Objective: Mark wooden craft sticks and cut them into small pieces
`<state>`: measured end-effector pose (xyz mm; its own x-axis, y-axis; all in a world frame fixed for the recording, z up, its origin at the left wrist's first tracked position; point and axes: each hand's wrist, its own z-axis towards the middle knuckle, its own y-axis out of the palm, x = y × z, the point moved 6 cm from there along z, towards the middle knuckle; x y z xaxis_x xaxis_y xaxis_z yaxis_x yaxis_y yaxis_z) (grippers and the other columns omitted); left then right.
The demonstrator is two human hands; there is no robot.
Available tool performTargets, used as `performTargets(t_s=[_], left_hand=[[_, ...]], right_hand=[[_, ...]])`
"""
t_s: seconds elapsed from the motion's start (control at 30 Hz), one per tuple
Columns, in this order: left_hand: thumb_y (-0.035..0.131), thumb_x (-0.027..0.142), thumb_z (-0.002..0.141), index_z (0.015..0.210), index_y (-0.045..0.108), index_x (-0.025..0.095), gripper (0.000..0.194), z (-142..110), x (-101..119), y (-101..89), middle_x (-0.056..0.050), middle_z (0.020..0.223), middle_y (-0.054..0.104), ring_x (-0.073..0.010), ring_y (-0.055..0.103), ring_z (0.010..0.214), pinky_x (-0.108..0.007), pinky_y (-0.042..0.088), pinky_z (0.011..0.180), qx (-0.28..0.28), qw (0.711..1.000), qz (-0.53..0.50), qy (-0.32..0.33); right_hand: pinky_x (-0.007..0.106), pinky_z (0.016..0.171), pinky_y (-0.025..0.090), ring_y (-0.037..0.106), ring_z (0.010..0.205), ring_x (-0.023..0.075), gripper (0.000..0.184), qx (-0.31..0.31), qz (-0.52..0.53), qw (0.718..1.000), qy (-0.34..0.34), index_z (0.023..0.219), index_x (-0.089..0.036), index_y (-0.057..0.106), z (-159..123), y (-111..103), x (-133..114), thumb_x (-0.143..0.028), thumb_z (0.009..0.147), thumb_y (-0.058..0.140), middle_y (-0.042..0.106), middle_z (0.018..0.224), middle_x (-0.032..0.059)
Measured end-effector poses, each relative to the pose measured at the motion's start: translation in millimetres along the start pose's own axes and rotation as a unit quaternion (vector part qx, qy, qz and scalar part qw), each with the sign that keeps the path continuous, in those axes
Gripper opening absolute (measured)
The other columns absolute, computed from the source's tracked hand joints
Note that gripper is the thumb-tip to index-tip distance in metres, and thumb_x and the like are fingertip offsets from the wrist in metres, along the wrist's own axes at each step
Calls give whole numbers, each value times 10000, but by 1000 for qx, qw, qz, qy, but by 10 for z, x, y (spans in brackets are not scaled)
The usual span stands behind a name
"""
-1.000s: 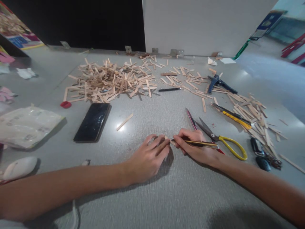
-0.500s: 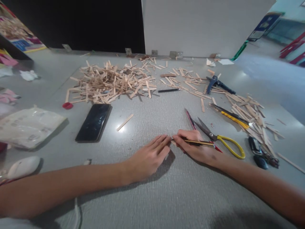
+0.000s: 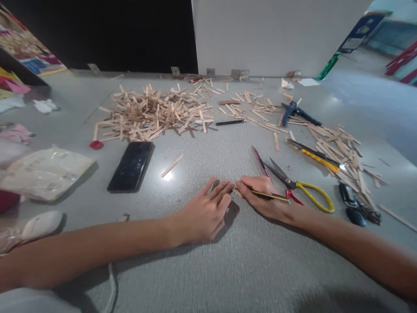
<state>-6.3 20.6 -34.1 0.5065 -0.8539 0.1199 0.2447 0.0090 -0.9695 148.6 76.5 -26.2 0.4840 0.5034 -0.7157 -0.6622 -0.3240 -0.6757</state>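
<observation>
In the middle of the table, my right hand (image 3: pixel 260 195) is closed around a pencil (image 3: pixel 272 196), its tip end hidden at the fingers. My left hand (image 3: pixel 203 213) lies just to its left, thumb and fingers pinched together with one finger lifted. A small pale bit of wooden craft stick (image 3: pixel 236 191) shows between the two hands at the left fingertips; most of it is hidden. One loose craft stick (image 3: pixel 172 165) lies beyond my left hand. Yellow-handled scissors (image 3: pixel 295 184) and a dark red pen-like tool (image 3: pixel 259 161) lie near my right hand.
A large heap of craft sticks (image 3: pixel 156 111) spreads at the back. More sticks, dark pliers (image 3: pixel 296 114), a yellow cutter knife (image 3: pixel 317 158) and keys (image 3: pixel 353 204) lie right. A phone (image 3: pixel 131 166), plastic bag (image 3: pixel 48 174) and white mouse (image 3: pixel 42 225) are left.
One finger of my left hand has lifted and spread away from the others. The pencil in my right hand has tilted slightly. The view has shifted a little.
</observation>
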Motion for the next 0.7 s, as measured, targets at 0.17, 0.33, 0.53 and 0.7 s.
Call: performTargets(t_s=[0.17,0.33,0.53,0.7], left_hand=[[496,201,1028,1377,510,21,392,1,-3,-7,-342,1542,576,-408,538,1502,-579,414,1255,-1,1000,24,5],[480,234,1067,1394,516,25,390,-2,-14,8,-319,1538,593,-387,541,1506,-566,406,1261,2,999,32,3],[417,241,1096,1415,516,-32,431,-6,-16,40,-330,1559,564,-405,504,1529,-580,398,1260,-18,999,40,-5],[395,220,1096,1436,505,-29,436,4,-9,51,-305,1574,561,-390,490,1542,-578,390,1264,-30,998,45,-14]], right_hand=[[321,626,383,440,572,151,453,-3,-41,999,-25,718,-257,458,-41,-13,-34,-428,1137,432,486,645,-27],[311,594,354,445,563,138,403,-21,-41,997,-68,754,-255,438,-28,-33,-146,-325,1149,403,508,655,-32],[297,581,352,482,589,126,361,-39,-71,991,-109,798,-237,458,-43,-44,-202,-250,1155,405,540,694,-29],[307,572,330,456,577,124,373,-35,-82,988,-124,792,-238,452,-36,-73,-232,-256,1162,405,522,684,-33]])
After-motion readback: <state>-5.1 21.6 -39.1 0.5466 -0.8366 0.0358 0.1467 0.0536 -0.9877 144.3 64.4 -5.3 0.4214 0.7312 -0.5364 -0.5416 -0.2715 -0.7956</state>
